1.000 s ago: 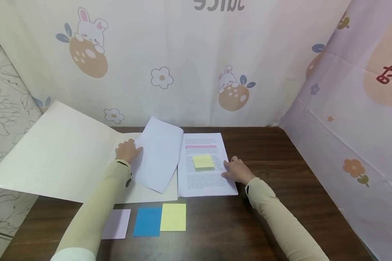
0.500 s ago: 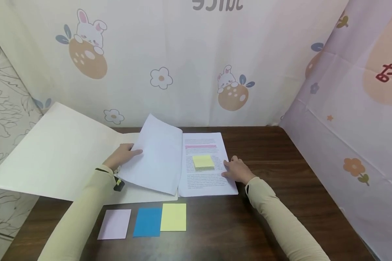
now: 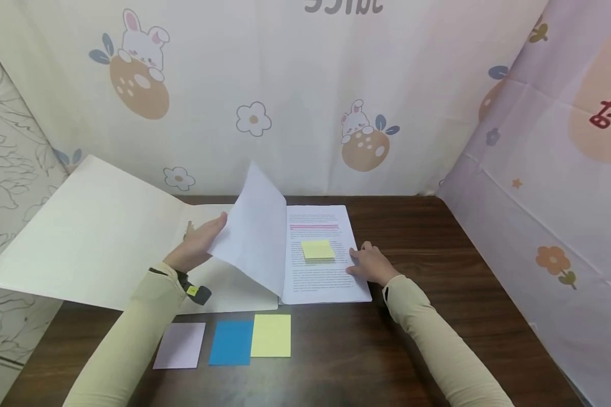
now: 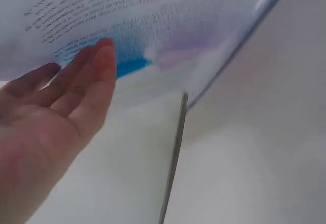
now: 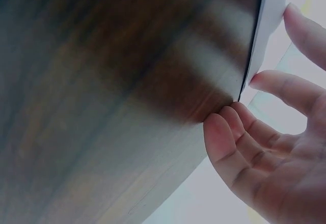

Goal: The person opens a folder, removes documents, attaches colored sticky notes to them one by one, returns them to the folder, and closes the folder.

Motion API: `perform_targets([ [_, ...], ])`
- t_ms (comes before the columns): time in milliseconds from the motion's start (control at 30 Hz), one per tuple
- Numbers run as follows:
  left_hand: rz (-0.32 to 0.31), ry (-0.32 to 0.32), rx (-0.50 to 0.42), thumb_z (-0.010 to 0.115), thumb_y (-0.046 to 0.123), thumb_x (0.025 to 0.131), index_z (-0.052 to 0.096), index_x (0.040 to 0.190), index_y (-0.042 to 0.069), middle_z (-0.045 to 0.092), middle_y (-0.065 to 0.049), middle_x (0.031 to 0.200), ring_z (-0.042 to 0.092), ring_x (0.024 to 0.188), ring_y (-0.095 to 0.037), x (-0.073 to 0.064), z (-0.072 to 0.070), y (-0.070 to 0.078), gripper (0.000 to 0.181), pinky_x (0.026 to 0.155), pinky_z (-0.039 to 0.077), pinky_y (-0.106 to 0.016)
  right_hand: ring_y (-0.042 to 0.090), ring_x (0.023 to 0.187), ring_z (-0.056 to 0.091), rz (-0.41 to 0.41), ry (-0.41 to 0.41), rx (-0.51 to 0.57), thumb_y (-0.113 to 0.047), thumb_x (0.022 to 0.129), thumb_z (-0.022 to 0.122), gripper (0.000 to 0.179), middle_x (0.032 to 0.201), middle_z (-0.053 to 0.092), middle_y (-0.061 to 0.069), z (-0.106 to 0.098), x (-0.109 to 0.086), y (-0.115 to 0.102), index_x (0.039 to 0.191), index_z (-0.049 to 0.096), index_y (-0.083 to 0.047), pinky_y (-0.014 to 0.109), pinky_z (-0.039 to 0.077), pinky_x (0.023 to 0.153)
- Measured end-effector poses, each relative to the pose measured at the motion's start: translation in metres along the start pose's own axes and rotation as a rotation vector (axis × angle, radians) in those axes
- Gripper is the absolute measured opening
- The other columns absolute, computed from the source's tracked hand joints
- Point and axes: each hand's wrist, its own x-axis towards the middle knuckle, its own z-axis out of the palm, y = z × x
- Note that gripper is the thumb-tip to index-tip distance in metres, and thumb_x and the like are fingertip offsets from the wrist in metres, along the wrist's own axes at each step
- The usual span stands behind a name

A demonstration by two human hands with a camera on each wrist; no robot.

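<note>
A lifted white sheet [image 3: 257, 232] stands tilted up from the left side of a printed page [image 3: 315, 282], bending over an opened white folder cover [image 3: 107, 226]. The fingers of my left hand [image 3: 197, 246] reach against its free edge. In the left wrist view they are extended at the printed side of the sheet [image 4: 132, 15], where blue and pink patches appear. My right hand [image 3: 371, 264] rests at the right edge of the page stack. In the right wrist view, its thumb and index finger touch the paper edge [image 5: 272, 35]. A yellow sticky pad [image 3: 318, 250] lies on the page.
Lilac [image 3: 180, 345], blue [image 3: 231, 342] and yellow [image 3: 271, 336] square notes lie in a row in front of the folder. The dark wooden table [image 3: 427, 243] extends right of the pages. A patterned curtain [image 3: 295, 152] closes off the back.
The sheet has risen from lying nearly flat and now leans upright toward the right. My left hand shifted left, then turned in against the sheet's edge. My right hand stayed in place.
</note>
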Motion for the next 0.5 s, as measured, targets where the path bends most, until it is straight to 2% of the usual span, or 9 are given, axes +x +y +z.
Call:
perform_targets([
  [100, 0.112, -0.058, -0.022, 0.010, 0.064, 0.097, 0.023, 0.154, 0.009, 0.053, -0.010, 0.136, 0.056, 0.121, -0.011, 0.007, 0.015, 0.006, 0.080, 0.105, 0.044, -0.034, 0.034, 0.108, 0.046, 0.003, 0.001, 0.003, -0.033, 0.092, 0.066, 0.064, 0.128, 0.044, 0.026, 0.000, 0.000, -0.001, 0.144, 0.045, -0.003, 0.050, 0.043, 0.093],
  [167, 0.164, -0.085, -0.031, 0.008, 0.062, 0.098, 0.020, 0.156, 0.012, 0.045, -0.012, 0.147, 0.049, 0.132, -0.017, 0.012, 0.025, 0.008, 0.077, 0.109, 0.041, -0.041, 0.034, 0.108, 0.046, 0.006, 0.002, 0.006, -0.033, 0.092, 0.066, 0.064, 0.128, 0.044, 0.026, 0.000, 0.000, -0.001, 0.144, 0.045, -0.003, 0.050, 0.043, 0.092],
  [233, 0.183, -0.095, -0.024, 0.009, 0.060, 0.100, 0.021, 0.156, 0.014, 0.036, -0.014, 0.155, 0.043, 0.138, -0.026, 0.016, 0.037, 0.011, 0.073, 0.110, 0.040, -0.048, 0.034, 0.108, 0.045, 0.010, 0.002, 0.009, -0.033, 0.092, 0.066, 0.064, 0.128, 0.044, 0.026, 0.000, 0.000, 0.000, 0.144, 0.045, -0.003, 0.050, 0.043, 0.093],
  [367, 0.138, -0.090, 0.073, 0.021, 0.062, 0.100, 0.025, 0.155, 0.019, 0.040, -0.010, 0.153, 0.043, 0.138, -0.033, 0.024, 0.060, 0.011, 0.070, 0.107, 0.043, -0.049, 0.035, 0.111, 0.045, 0.016, 0.002, 0.015, -0.034, 0.092, 0.066, 0.064, 0.131, 0.043, 0.027, 0.001, 0.000, 0.000, 0.144, 0.045, -0.004, 0.051, 0.042, 0.095],
  [500, 0.032, -0.101, 0.151, 0.033, 0.060, 0.099, 0.031, 0.153, 0.023, 0.044, -0.007, 0.151, 0.046, 0.135, -0.030, 0.031, 0.080, 0.001, 0.066, 0.107, 0.044, -0.048, 0.035, 0.113, 0.045, 0.021, 0.004, 0.025, -0.034, 0.092, 0.066, 0.063, 0.133, 0.042, 0.027, 0.001, 0.000, 0.000, 0.144, 0.045, -0.004, 0.051, 0.042, 0.097],
])
